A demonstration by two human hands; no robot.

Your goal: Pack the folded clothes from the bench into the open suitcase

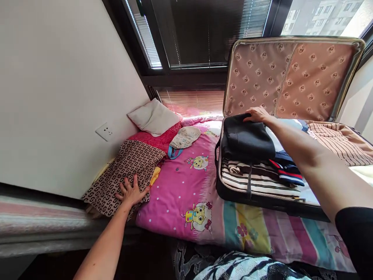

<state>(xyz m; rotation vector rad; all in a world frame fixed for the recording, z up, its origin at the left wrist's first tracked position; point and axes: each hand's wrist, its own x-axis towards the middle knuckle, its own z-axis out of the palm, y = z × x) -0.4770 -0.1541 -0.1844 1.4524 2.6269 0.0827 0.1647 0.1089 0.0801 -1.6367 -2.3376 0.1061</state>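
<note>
My left hand (131, 191) lies flat with fingers spread on a folded brown patterned garment (128, 167) at the left edge of the bed. My right hand (258, 115) reaches across and rests palm down on a folded black garment (246, 140) at the back of an open black suitcase (233, 192). Under and beside the black garment lie a striped white garment (256, 181) and a navy piece with red and white trim (287, 171). The suitcase lid (288, 77), lined in tan printed fabric, stands upright against the window.
A pink cartoon bedsheet (186, 186) covers the bed. A white pillow (154, 116) and a small printed cloth bag (184, 138) lie near the wall. A brown striped cloth (340, 142) lies right of the suitcase. A wall socket (105, 131) is on the left wall.
</note>
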